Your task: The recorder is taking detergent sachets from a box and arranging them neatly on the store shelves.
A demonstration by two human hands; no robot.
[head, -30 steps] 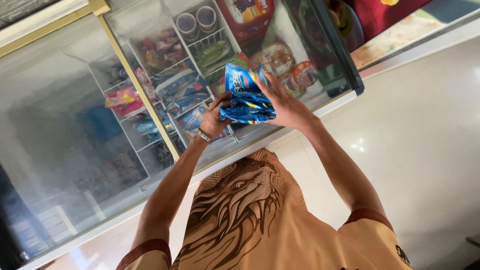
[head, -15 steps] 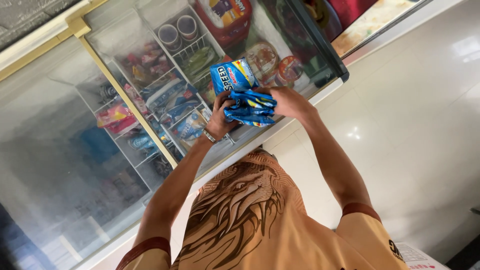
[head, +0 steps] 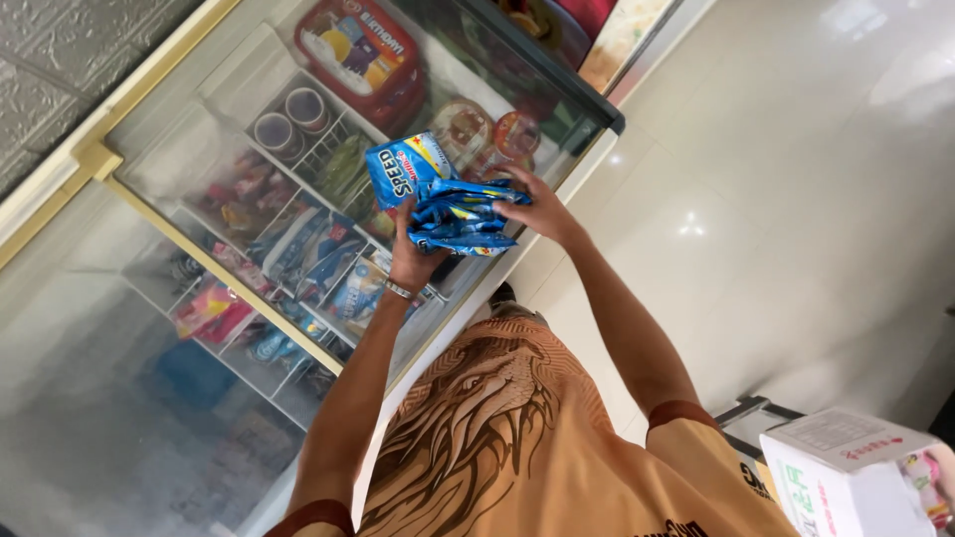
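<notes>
Two hands work the stack of blue packets: left hand cups it from 7 o'clock, right hand clamps at 3. Thin, soft, slick wrappers, prob. light; pinch edges. Beyond, glass-top freezer w/ ice creams.

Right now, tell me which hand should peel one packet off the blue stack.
Probably right: the right hand grips the blue packets at their free edge, while the left hand cradles them from beneath.

Blue wrapped packets, bunched, held above freezer
</notes>
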